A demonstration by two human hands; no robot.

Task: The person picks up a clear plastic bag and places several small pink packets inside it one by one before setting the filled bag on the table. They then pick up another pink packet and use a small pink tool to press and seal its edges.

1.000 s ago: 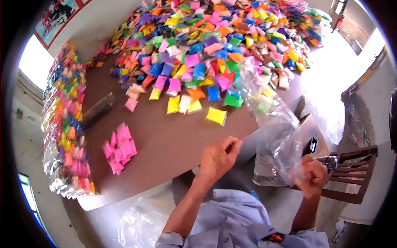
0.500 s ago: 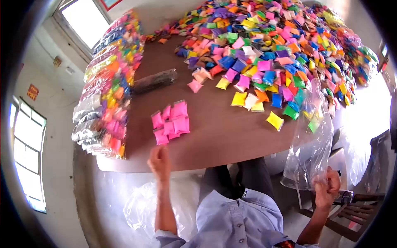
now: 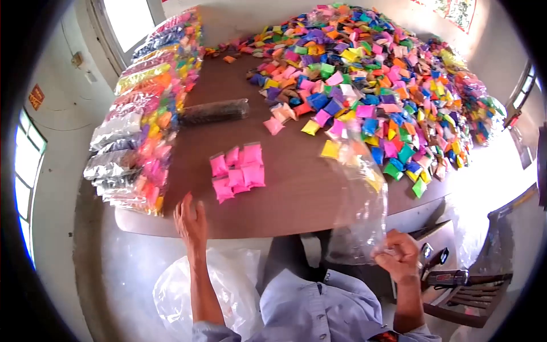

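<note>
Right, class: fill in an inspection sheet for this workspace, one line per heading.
Surface: brown table, far half covered.
Job's things: pink packets in a small cluster; clear bag held up.
Clutter: heap of coloured packets; packed bags along the left edge; dark roll.
Hands: left hand open at the table edge; right hand gripping the clear bag.
Cables: nothing seen.
Surroundings: window, chair, plastic sack beside the person.
</note>
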